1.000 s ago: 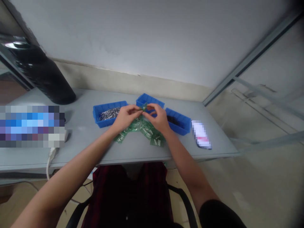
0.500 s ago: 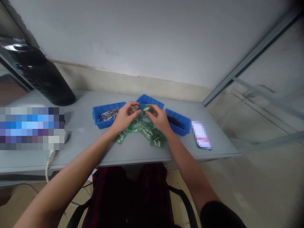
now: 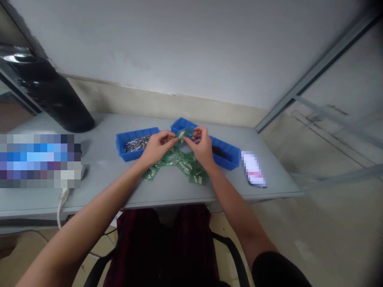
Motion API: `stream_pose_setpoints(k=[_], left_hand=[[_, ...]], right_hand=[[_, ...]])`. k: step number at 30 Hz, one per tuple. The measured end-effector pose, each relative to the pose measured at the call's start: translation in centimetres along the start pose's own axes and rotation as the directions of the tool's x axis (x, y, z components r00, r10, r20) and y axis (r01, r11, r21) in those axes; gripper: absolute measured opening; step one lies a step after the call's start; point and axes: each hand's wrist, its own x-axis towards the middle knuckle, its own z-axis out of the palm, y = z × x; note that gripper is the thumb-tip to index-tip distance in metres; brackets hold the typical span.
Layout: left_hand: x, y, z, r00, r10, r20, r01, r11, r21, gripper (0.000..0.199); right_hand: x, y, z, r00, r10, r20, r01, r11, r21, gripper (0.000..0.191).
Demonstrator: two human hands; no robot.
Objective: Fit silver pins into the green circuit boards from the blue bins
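Held green bag (image 3: 188,132) — white piece (image 3: 181,135) showing, leftmost blue bin (image 3: 120,146) — metal parts (image 3: 136,143)

The bare left forearm (image 3: 101,209) slants up and rightward from the lower left corner, and the bare right forearm (image 3: 231,197), emerging from a short black cloth sleeve (image 3: 278,269), slants up and leftward. The bare left hand (image 3: 155,147) and bare right hand (image 3: 204,149) nearly meet, palms inward. The left thumb and forefinger pinch; the right thumb stretches leftward below bent fingers, whose exact grip seems blurred.
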Motion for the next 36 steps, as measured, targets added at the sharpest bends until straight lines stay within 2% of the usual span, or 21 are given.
stream_pose_setpoints(k=[2, 4, 6, 9, 13, 20, 24, 26, 30, 33, 36], left_hand=[[0.0, 0.0, 0.0, 1.000, 0.008, 0.003, -0.008, 1.000, -0.009, 0.020], [0.1, -0.1, 0.1, 1.000, 0.027, 0.012, -0.027, 0.999, -0.045, 0.019], [0.1, -0.3, 0.1, 0.999, 0.039, 0.020, -0.037, 0.995, -0.096, 0.019], [0.1, -0.6, 0.2, 0.999, 0.034, 0.028, -0.030, 0.992, -0.125, 0.018], [0.3, -1.0, 0.1, 0.998, 0.021, 0.052, -0.016, 0.994, -0.108, 0.018], [0.5, -1.3, 0.1, 0.999, 0.022, 0.046, -0.016, 0.992, -0.124, 0.019], [0.7, -1.1, 0.1, 0.999, -0.040, -0.013, 0.035, 0.958, -0.283, 0.038], [0.8, -1.0, -0.1, 0.998, -0.066, -0.012, 0.059, 0.951, -0.304, 0.044], [0.6, -0.5, -0.5, 0.996, -0.071, 0.062, 0.080, 0.983, -0.162, 0.025], [0.4, 0.0, -0.6, 0.995, -0.043, 0.095, 0.052, 0.994, -0.093, 0.029], [0.3, 0.3, -0.6, 0.998, -0.017, 0.053, 0.020, 0.998, -0.054, 0.030]], right_hand=[[-0.1, -0.1, 0.0, 0.999, -0.038, 0.022, 0.039, 0.999, -0.028, 0.031], [-0.3, -0.4, 0.0, 0.982, -0.118, 0.150, 0.119, 0.993, 0.004, 0.022], [-0.6, -0.8, -0.1, 0.947, -0.185, 0.263, 0.175, 0.983, 0.062, 0.027], [-0.9, -1.1, 0.1, 0.930, -0.188, 0.317, 0.171, 0.982, 0.080, 0.043], [-1.1, -0.7, 0.7, 0.947, -0.137, 0.291, 0.130, 0.991, 0.043, 0.043], [-1.2, -1.0, 0.8, 0.959, -0.128, 0.252, 0.119, 0.992, 0.050, 0.025], [-1.1, -0.8, 0.2, 0.968, -0.049, 0.248, 0.020, 0.993, 0.117, 0.024], [-1.1, -0.6, 0.1, 0.964, -0.016, 0.266, -0.028, 0.986, 0.163, 0.025], [-1.0, -0.6, 0.1, 0.962, 0.013, 0.274, -0.087, 0.962, 0.260, 0.023], [-0.7, -0.6, 0.3, 0.967, 0.029, 0.253, -0.095, 0.963, 0.253, 0.025], [-0.4, -0.4, 0.4, 0.994, 0.042, 0.105, -0.056, 0.988, 0.141, 0.038]])
